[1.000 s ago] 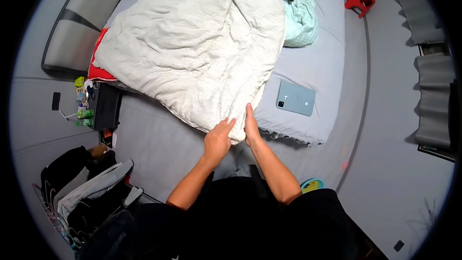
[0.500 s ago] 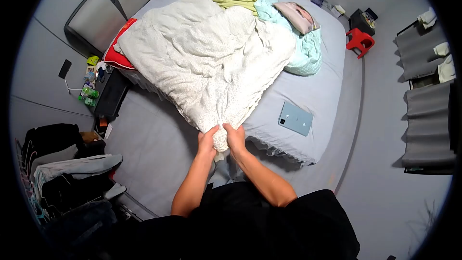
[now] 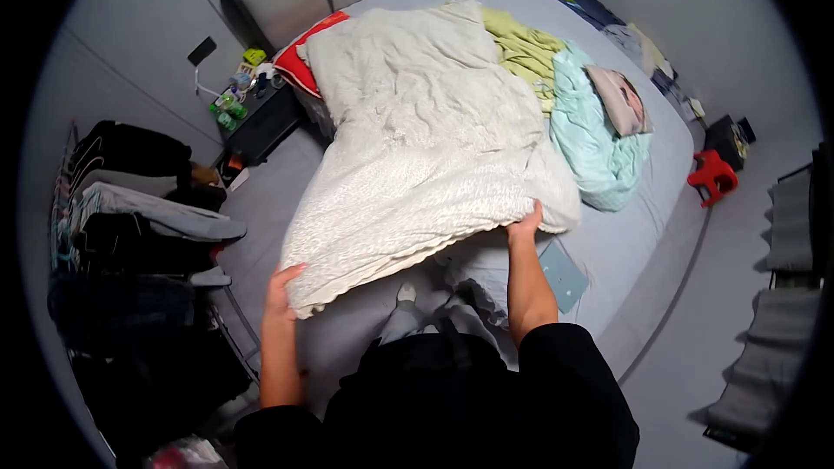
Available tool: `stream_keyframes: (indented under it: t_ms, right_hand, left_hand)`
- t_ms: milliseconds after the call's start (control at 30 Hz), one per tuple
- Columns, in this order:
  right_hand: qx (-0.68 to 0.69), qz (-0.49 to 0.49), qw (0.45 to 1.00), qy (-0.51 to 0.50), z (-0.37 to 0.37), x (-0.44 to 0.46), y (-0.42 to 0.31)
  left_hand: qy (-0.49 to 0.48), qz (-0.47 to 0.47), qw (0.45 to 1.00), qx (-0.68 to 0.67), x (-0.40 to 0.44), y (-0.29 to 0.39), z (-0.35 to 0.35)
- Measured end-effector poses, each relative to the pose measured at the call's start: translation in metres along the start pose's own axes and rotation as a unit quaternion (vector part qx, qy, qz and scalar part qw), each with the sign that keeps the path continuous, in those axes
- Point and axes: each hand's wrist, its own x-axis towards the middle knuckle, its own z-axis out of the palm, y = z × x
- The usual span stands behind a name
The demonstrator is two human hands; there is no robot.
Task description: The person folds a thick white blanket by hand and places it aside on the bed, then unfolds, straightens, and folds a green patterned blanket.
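A white quilt (image 3: pixel 426 139) spreads over the bed and hangs past its near side toward me. My left hand (image 3: pixel 280 289) grips its near left corner, out over the floor. Further right, my right hand (image 3: pixel 526 221) is closed on the same near edge, above the bed. Between the hands the edge runs slanted and fairly taut. A blue-grey tablet (image 3: pixel 563 276) lies on the bed, partly hidden behind my right forearm. Beyond the quilt's right side are a yellow-green cloth (image 3: pixel 526 48) and a mint-green blanket (image 3: pixel 595 143).
A patterned pillow (image 3: pixel 618 100) rests on the mint blanket. At the left stand a dark nightstand (image 3: pixel 265 126) with bottles and a rack of hanging clothes (image 3: pixel 143 217). A red pillow (image 3: pixel 300 65) shows under the quilt. A red stool (image 3: pixel 712 178) stands beyond the bed.
My hands were close together on a bunched part of the quilt. Now they are wide apart, left hand outward left, right hand outward right, and the edge is stretched out. The view has shifted.
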Motion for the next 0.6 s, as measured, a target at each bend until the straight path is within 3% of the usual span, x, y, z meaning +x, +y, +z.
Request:
stream_keyframes:
  t_ms: [133,233,267,333,400,467,533,600]
  right_hand:
    - [-0.05,-0.016,0.999,0.015,-0.039,0.042,-0.015]
    - [-0.072,-0.052,0.989,0.121,-0.036,0.059,-0.025]
    - [-0.068,-0.07,0.981,0.168,-0.025,0.063,-0.028]
    - [-0.217,-0.224,0.926,0.214,0.054,-0.002,-0.037]
    - [-0.396,-0.361,0.837,0.109,0.096,-0.05,-0.038]
    - [-0.461,-0.461,0.758,0.009,0.116,-0.103,-0.012]
    - [-0.576,-0.332,0.739,-0.108,0.07,-0.112,0.017]
    - [-0.705,-0.289,0.627,-0.162,0.047,-0.137,0.04]
  left_hand:
    - [0.081,0.063,0.993,-0.055,-0.023,0.018,-0.023]
    - [0.194,0.124,0.966,0.121,-0.035,0.029,0.012]
    - [0.178,0.143,0.959,0.168,-0.032,0.026,0.021]
    - [0.143,0.183,0.937,0.261,-0.025,0.02,0.037]
    - [0.083,0.116,0.93,0.339,0.003,0.0,0.026]
    - [0.018,0.072,0.926,0.369,0.032,-0.025,0.049]
    - [-0.041,0.055,0.936,0.344,0.07,-0.061,0.078]
    - [-0.067,0.044,0.95,0.302,0.102,-0.093,0.132]
